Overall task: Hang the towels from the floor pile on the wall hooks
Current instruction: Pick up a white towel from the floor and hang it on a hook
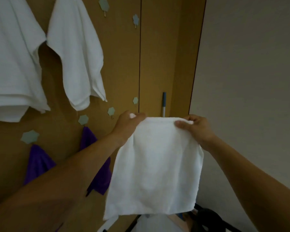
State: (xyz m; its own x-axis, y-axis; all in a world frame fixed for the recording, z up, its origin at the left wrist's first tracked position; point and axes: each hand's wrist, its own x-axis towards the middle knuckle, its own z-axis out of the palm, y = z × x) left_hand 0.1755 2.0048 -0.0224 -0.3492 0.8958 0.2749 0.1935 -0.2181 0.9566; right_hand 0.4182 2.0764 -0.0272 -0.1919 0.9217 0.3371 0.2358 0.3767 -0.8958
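I hold a small white towel (155, 168) spread in front of me by its top edge. My left hand (126, 125) grips its top left corner and my right hand (195, 129) pinches its top right corner. The towel hangs flat below both hands. On the brown wooden wall, two large white towels (12, 64) (77, 52) hang at the upper left. Two purple towels (38, 163) (100, 178) hang lower down, under pale hexagonal hooks (30, 136). Bare hooks (111, 111) (135, 100) sit just left of my left hand.
More bare hooks (103, 3) (136, 20) are higher on the wall. A blue and grey handle (163, 104) leans behind the held towel. A pale wall (249, 81) fills the right side. Dark bars and white cloth (151, 223) lie at the bottom.
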